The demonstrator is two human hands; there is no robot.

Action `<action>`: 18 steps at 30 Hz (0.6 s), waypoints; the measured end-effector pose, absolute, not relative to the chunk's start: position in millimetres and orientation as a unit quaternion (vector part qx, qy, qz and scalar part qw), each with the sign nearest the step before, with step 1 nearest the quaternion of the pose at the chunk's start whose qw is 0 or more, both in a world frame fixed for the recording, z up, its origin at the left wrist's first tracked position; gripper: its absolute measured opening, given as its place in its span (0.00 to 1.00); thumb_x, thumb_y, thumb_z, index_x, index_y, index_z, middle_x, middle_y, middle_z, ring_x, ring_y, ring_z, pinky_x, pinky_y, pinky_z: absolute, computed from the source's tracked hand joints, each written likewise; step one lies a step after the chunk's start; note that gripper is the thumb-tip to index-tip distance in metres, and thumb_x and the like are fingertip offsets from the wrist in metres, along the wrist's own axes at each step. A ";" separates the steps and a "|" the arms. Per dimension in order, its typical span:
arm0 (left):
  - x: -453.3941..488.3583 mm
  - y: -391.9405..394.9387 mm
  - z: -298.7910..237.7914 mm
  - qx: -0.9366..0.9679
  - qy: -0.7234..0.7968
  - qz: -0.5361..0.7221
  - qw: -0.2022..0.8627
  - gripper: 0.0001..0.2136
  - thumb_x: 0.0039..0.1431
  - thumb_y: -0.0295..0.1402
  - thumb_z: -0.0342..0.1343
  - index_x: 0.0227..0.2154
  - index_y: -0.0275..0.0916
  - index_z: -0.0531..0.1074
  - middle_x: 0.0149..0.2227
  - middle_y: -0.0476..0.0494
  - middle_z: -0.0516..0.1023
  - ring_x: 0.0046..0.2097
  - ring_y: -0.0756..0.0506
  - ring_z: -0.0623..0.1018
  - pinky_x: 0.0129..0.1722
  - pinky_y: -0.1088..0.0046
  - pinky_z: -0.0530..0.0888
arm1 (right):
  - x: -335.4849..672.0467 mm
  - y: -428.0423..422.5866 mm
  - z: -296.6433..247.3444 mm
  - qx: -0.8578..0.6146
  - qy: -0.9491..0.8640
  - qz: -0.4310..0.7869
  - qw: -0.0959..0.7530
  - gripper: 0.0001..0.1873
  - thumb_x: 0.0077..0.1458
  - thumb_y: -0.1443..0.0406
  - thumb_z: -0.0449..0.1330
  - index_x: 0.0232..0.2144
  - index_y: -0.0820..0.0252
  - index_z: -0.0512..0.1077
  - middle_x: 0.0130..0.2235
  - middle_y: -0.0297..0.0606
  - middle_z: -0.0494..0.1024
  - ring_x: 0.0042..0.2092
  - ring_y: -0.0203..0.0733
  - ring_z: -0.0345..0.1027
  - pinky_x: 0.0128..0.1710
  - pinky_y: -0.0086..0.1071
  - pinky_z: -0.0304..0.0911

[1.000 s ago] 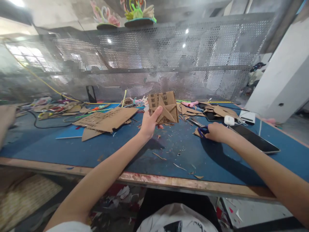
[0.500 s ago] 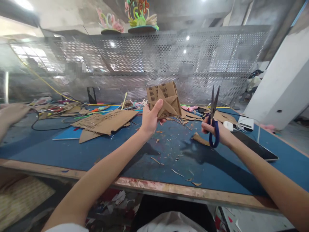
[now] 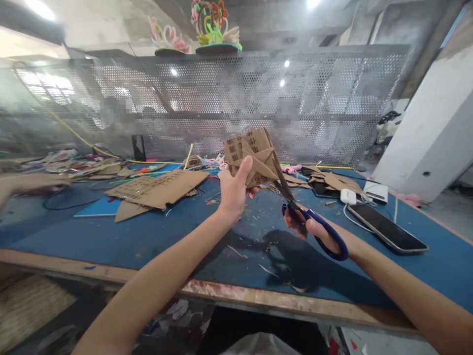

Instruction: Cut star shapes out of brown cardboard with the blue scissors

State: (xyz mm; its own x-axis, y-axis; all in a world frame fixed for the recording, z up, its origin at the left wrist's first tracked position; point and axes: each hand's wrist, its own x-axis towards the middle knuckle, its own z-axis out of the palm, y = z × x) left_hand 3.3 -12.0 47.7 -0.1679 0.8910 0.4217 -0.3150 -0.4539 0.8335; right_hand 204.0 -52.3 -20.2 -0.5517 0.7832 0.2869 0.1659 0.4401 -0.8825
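My left hand (image 3: 233, 193) is closed on a brown cardboard piece (image 3: 251, 157) with a star shape on it, held up above the blue table (image 3: 177, 231). My right hand (image 3: 320, 231) grips blue-handled scissors (image 3: 314, 227) through the loops. Their blades point up and left and reach the lower right edge of the cardboard piece.
A large cardboard sheet (image 3: 157, 186) and scraps lie at the middle left. A phone (image 3: 388, 228), a white charger (image 3: 348, 196) and more cardboard offcuts (image 3: 338, 181) lie at the right. Another person's hand (image 3: 22, 183) reaches in at the far left. A perforated metal screen (image 3: 236, 103) stands behind.
My right hand picked the scissors up off the table, raised them, then brought them down and left until the blades met the cardboard piece. My left hand kept the cardboard up.
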 end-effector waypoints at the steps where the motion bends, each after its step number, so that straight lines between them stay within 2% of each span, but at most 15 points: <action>1: 4.3 -12.8 45.9 0.484 0.299 0.699 0.434 0.18 0.48 0.49 0.61 0.26 0.37 0.70 0.20 0.48 0.74 0.13 0.54 0.67 0.09 0.80 0.60 | 201.8 -54.2 -19.4 -0.307 -0.762 0.444 0.358 0.33 0.52 0.37 0.47 0.41 0.58 0.64 0.37 0.39 0.66 0.32 0.38 0.59 0.29 0.32 0.61; 6: 7.3 -16.3 40.1 0.496 0.289 0.691 0.439 0.19 0.49 0.50 0.60 0.26 0.36 0.71 0.21 0.46 0.75 0.13 0.55 0.66 0.08 0.81 0.59 | 190.3 -63.3 -9.0 -0.298 -0.748 0.466 0.366 0.35 0.49 0.34 0.45 0.37 0.58 0.62 0.33 0.37 0.63 0.28 0.37 0.57 0.25 0.33 0.59; 13: 3.9 -15.9 36.7 0.528 0.291 0.671 0.432 0.20 0.48 0.51 0.61 0.26 0.36 0.71 0.18 0.47 0.73 0.12 0.54 0.67 0.08 0.81 0.60 | 200.1 -66.6 2.1 -0.345 -0.801 0.359 0.332 0.30 0.49 0.35 0.48 0.29 0.54 0.63 0.29 0.37 0.63 0.28 0.39 0.55 0.24 0.34 0.55; 18: 2.6 -16.7 37.5 0.547 0.312 0.643 0.436 0.21 0.48 0.53 0.60 0.28 0.37 0.71 0.19 0.46 0.75 0.14 0.54 0.68 0.09 0.81 0.60 | 199.5 -69.7 0.4 -0.371 -0.792 0.353 0.334 0.32 0.48 0.33 0.44 0.25 0.53 0.61 0.24 0.35 0.60 0.24 0.39 0.52 0.22 0.35 0.51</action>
